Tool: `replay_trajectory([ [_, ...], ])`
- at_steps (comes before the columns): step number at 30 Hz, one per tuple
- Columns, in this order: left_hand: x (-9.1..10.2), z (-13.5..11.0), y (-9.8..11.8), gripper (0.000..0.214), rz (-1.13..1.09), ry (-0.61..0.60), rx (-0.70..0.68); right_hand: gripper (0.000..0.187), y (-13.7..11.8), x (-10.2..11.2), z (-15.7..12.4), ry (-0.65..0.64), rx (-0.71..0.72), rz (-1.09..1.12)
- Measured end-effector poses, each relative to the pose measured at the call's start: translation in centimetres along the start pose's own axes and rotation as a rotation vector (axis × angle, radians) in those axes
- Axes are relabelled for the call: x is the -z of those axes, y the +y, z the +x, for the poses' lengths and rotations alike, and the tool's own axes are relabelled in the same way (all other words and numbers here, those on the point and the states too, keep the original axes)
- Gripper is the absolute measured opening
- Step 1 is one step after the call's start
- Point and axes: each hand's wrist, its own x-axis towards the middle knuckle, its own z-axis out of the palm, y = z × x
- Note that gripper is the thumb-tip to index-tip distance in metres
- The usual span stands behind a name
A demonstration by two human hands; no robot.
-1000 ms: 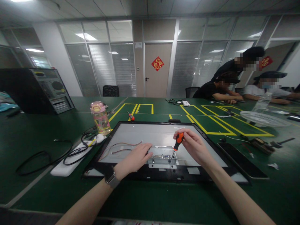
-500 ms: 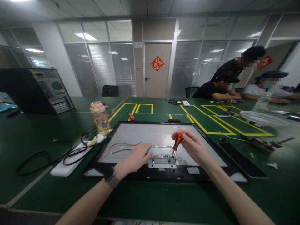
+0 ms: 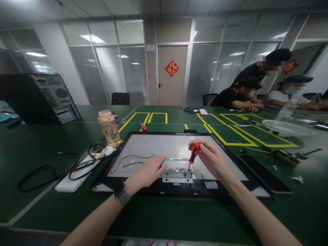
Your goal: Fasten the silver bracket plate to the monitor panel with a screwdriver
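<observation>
My right hand (image 3: 208,155) is closed around the orange-and-black handle of a screwdriver (image 3: 194,152). Its thin shaft slants down to the right part of a metal bracket (image 3: 178,180) fitted with small connectors. That bracket sits near the front of a black-framed flat display panel (image 3: 153,143), lying with its grey-white back up. My left hand (image 3: 151,168), with a watch at the wrist, lies flat with fingers stretched, its tips at the bracket's left end. Thin wires (image 3: 133,158) run over the panel beside that hand. The fingertips' undersides are hidden.
Left of the panel are a power strip (image 3: 73,179) with black cables and a pink-lidded bottle (image 3: 109,128). A black computer case (image 3: 38,97) stands farther left. At right lies a black slab-like device (image 3: 263,173). Several people sit or lean at the far right.
Both hands stay in nearly the same place. The screwdriver's handle has shifted very slightly, its tip still at the bracket. The camera view has moved a little.
</observation>
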Motion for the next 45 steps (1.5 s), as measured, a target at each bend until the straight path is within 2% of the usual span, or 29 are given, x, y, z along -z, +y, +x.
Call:
replay_trajectory([
  [4,-0.22,0.06,-0.21,0.042,-0.001,0.001,0.000,0.016,0.26,0.35,0.07,0.014,0.043,-0.019],
  [12,0.01,-0.02,-0.03,0.043,0.005,-0.006,-0.002,0.022,-0.02,0.01,-0.05,-0.025,-0.019,0.046],
  [17,-0.04,0.07,0.02,0.042,0.004,-0.007,-0.001,0.018,0.02,0.10,-0.10,0.008,0.030,0.001],
  [22,0.08,0.15,0.22,0.042,-0.004,-0.020,0.022,0.021,-0.06,0.45,-0.09,-0.086,0.020,-0.031],
  [27,0.38,0.04,0.51,0.042,-0.001,-0.027,0.031,0.025,-0.22,0.54,-0.12,-0.104,0.022,-0.070],
  [32,0.45,0.06,0.60,0.041,-0.003,-0.027,0.026,0.023,-0.05,0.68,-0.08,-0.053,0.067,-0.177],
  [37,0.43,0.04,0.58,0.041,-0.001,-0.021,0.023,0.017,-0.06,0.45,0.01,0.097,0.212,-0.386],
  [39,0.46,0.01,0.59,0.040,-0.004,-0.017,0.020,0.019,-0.18,0.34,-0.08,0.102,0.249,-0.439],
  [42,0.50,0.00,0.63,0.041,-0.005,-0.026,0.030,0.026,-0.15,0.24,-0.34,0.054,0.221,-0.416],
  [45,0.45,0.05,0.58,0.042,-0.004,-0.023,0.030,0.021,0.28,0.21,-0.51,0.111,0.234,-0.431],
])
